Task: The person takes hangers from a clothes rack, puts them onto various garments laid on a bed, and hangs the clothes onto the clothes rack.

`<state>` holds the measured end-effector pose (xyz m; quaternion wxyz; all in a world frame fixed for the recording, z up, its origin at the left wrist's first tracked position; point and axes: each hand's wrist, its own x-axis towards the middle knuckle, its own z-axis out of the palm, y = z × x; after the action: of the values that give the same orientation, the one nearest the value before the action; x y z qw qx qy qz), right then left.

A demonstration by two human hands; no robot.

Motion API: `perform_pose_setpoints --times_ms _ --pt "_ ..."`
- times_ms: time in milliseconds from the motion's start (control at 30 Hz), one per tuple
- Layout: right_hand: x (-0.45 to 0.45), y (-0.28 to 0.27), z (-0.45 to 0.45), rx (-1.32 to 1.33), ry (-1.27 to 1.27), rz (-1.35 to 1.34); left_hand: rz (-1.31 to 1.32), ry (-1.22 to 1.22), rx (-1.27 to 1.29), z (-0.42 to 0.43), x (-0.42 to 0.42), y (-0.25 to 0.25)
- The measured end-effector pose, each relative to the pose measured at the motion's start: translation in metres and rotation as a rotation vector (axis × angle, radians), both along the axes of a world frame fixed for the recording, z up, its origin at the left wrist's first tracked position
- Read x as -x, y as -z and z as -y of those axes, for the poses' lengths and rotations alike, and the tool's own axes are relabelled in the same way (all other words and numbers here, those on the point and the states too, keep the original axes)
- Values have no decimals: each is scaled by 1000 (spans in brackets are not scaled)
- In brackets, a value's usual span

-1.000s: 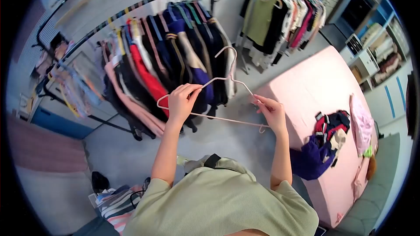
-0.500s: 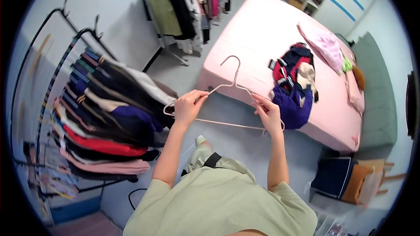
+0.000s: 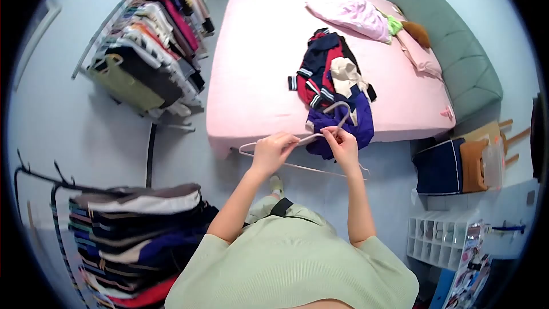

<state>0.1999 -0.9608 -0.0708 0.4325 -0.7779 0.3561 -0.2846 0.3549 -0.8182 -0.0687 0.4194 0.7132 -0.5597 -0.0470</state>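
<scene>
A pale pinkish clothes hanger (image 3: 311, 169) is held level in front of me, its hook over the bed's near edge. My left hand (image 3: 274, 153) is closed around its left shoulder. My right hand (image 3: 342, 146) pinches the hanger near the base of the hook. Just beyond the hook, on the bed, lies a purple garment (image 3: 363, 119) that hangs partly over the edge. Against it rest a navy and red jacket (image 3: 320, 60) with striped cuffs and a cream garment (image 3: 346, 78).
The pink-sheeted bed (image 3: 257, 80) has a green headboard (image 3: 457, 40). A rack of hanging clothes (image 3: 160, 28) stands at upper left, another clothes rack (image 3: 137, 234) at lower left. At right are a navy storage box (image 3: 439, 169) and a white compartment shelf (image 3: 434, 237).
My view has turned right, towards the bed. The hanger now reaches over the purple garment's edge, and my right hand has moved inward along it to near the hook.
</scene>
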Motion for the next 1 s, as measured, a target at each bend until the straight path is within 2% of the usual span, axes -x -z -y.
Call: perform_pose_setpoints --times_ms 133,267,333,433,567,700,800,900,1000 --pt "-21 17 46 42 116 30 -69 153 -5 61 -19 17" --pt "-24 22 77 18 261 -153 -178 269 -121 110 -31 36" --pt "-20 41 94 26 311 -137 -185 317 -175 126 -35 42" --pt "-18 50 121 1 365 -188 -192 359 -202 150 -41 54" --pt "-22 65 174 -8 416 -280 -333 325 -223 196 -52 91" --pt "-24 93 246 150 307 -343 -377 251 -300 262 -52 130" --pt "-24 118 300 89 225 -402 -504 169 -375 318 -41 167" --pt "-27 135 351 37 155 -458 -580 123 -356 379 -38 226" --pt "-33 150 394 -38 66 -419 -762 -11 -345 438 -50 258"
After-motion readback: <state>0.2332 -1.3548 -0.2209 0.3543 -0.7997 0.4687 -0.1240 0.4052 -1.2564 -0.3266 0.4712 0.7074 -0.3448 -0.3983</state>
